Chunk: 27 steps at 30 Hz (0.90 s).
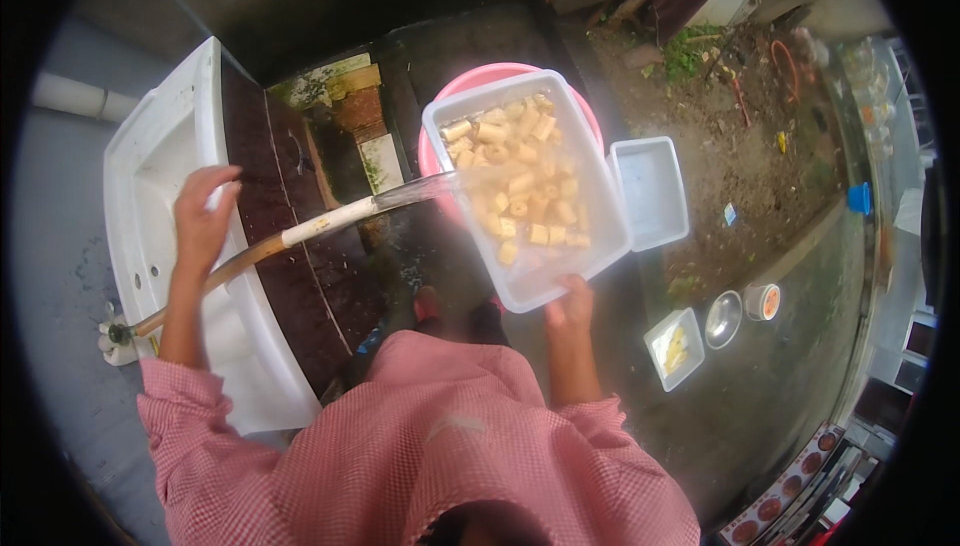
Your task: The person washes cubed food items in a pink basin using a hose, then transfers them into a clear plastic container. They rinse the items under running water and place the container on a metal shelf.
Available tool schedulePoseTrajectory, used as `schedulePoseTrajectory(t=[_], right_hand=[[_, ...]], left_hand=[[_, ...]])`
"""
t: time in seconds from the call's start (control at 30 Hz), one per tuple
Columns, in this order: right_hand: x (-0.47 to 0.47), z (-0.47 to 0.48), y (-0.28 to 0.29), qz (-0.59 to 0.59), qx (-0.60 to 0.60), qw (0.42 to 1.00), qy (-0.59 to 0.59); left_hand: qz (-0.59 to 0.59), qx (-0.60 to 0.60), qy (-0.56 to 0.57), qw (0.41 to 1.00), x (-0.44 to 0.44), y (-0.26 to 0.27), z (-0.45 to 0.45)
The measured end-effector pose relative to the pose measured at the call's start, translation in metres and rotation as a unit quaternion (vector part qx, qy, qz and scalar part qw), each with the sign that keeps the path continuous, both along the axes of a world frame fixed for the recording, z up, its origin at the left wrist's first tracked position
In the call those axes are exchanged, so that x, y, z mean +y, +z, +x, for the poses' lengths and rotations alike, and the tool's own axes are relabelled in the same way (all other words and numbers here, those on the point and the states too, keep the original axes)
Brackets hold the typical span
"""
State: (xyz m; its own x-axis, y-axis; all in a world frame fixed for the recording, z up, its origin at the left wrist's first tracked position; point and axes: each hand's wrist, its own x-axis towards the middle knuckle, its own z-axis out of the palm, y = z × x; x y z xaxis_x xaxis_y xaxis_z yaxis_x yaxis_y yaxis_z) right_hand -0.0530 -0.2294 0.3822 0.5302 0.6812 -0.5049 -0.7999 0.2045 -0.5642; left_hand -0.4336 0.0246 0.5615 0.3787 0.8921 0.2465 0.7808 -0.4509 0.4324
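Observation:
My right hand (570,306) grips the near rim of a white plastic tub (536,276), which rests tilted over a pink round basin (480,81). Pale tan cut chunks (525,193), several of them tube-shaped with a hole, lie in cloudy water in the tub. Water (420,190) streams into it from a hose (322,223) whose far end meets a tap (120,334). Above the white sink's (214,111) inner edge is my left hand (206,216), fingers apart and holding nothing; the hose passes near its forearm.
A smaller white tub (651,193) stands right of the basin. Farther right on the ground are a white container with yellow pieces (694,377), a metal bowl (724,319) and a small white bucket (762,302). Bricks (360,111) lie beside the dark sink cabinet (277,208).

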Motion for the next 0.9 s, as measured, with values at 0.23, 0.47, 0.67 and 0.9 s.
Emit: schedulePoseTrajectory(t=[0.23, 0.47, 0.67, 0.9], right_hand=[[0.032, 0.012, -0.018, -0.065, 0.015, 0.997, -0.028], [0.021, 0.013, 0.003, -0.046, -0.002, 0.999, -0.004], [0.028, -0.001, -0.024, -0.027, 0.026, 0.998, -0.048], [0.029, -0.001, 0.000, -0.015, 0.022, 0.999, -0.037]], left_hand=[[0.120, 0.313, 0.251, 0.908, -0.025, 0.023, -0.186], [0.135, 0.409, 0.332, 0.839, -0.078, 0.013, -0.283], [0.075, 0.264, 0.442, 0.854, -0.070, -0.001, -0.326], [0.051, 0.231, 0.473, 0.849, -0.064, 0.000, -0.329]])
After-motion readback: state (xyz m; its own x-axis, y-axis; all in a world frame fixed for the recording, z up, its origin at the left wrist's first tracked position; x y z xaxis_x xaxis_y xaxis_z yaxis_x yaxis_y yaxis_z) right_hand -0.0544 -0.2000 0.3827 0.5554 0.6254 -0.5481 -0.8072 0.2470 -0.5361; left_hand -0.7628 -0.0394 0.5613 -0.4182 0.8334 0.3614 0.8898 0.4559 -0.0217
